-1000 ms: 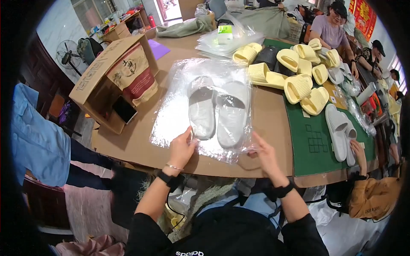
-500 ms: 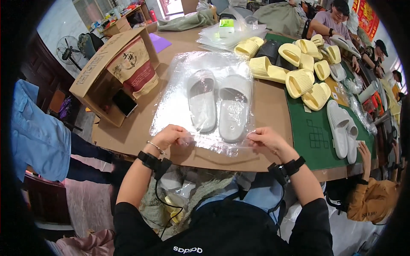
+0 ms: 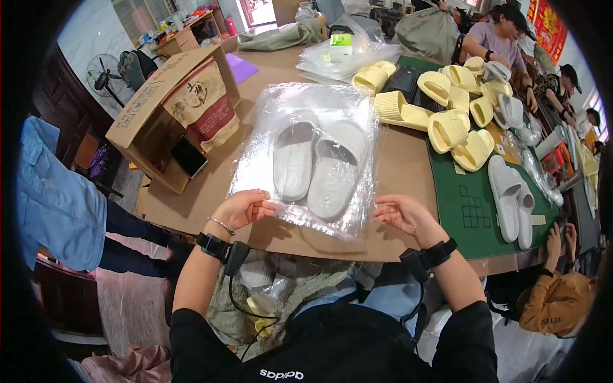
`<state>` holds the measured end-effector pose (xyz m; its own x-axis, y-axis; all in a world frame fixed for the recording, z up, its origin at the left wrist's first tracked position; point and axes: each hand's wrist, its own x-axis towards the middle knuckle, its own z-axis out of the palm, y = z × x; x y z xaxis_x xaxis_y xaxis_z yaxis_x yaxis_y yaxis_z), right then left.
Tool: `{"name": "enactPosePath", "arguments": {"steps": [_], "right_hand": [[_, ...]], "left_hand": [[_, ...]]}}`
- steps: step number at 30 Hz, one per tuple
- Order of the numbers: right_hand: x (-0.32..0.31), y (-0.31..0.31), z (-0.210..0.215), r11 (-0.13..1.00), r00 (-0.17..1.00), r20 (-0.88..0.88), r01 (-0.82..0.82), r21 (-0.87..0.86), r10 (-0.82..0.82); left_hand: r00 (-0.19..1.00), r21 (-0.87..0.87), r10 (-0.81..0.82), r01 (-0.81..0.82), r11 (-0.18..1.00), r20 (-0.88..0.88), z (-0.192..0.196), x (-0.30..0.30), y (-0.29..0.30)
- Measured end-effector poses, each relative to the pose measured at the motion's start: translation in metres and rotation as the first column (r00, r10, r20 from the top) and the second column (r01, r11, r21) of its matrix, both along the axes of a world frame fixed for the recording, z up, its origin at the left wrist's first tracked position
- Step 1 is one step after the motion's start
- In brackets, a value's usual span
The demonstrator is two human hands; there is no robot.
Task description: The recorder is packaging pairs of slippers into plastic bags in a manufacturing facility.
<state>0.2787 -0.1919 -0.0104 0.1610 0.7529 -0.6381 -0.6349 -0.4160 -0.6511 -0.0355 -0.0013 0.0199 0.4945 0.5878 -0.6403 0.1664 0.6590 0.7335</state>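
In front of me on the table lies a clear plastic bag (image 3: 258, 169) with a pair of light grey slippers in it. The left slipper (image 3: 295, 171) lies nearly straight, and the right slipper (image 3: 329, 188) slants, its lower end close beside the left one. My left hand (image 3: 242, 209) is by the bag's near left corner, fingers loosely apart and holding nothing. At the near right corner, a small distance off the plastic, my right hand (image 3: 405, 215) is open with its fingers spread. Each wrist wears a black strap device.
A cardboard box (image 3: 137, 105) holding a phone (image 3: 188, 157) stands left. Yellow slippers (image 3: 473, 150) pile up at the right, with a grey pair (image 3: 507, 201) on the green mat (image 3: 460, 188). Stacked plastic bags (image 3: 319, 62) lie behind. Other people work along the right side.
Both my hands have let go of the bag's near edge and opened. Inside the bag the slippers have shifted, the right one turning aslant and moving closer to the left one.
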Motion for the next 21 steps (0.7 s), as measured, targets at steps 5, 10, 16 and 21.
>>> {"name": "enactPosePath", "arguments": {"steps": [5, 10, 16, 21], "right_hand": [[-0.021, 0.0, 0.007, 0.941, 0.873, 0.354, -0.327, -0.086, 0.336], [-0.037, 0.004, 0.0, 0.909, 0.69, 0.623, -0.408, -0.085, 0.368], [-0.014, 0.005, 0.02, 0.971, 0.929, 0.355, -0.174, 0.162, 0.108], [-0.033, 0.013, 0.008, 0.902, 0.976, -0.069, 0.217, 0.373, -0.206]], "left_hand": [[0.977, 0.041, -0.093, 0.102, 0.994, -0.192, -0.005, 0.002, 0.004], [0.904, 0.195, -0.274, 0.349, 0.917, -0.33, -0.023, -0.015, 0.023], [0.993, 0.184, -0.111, 0.114, 0.976, -0.027, 0.011, -0.012, 0.019], [0.94, 0.302, 0.019, -0.129, 0.945, 0.34, -0.02, -0.008, 0.003]]}}
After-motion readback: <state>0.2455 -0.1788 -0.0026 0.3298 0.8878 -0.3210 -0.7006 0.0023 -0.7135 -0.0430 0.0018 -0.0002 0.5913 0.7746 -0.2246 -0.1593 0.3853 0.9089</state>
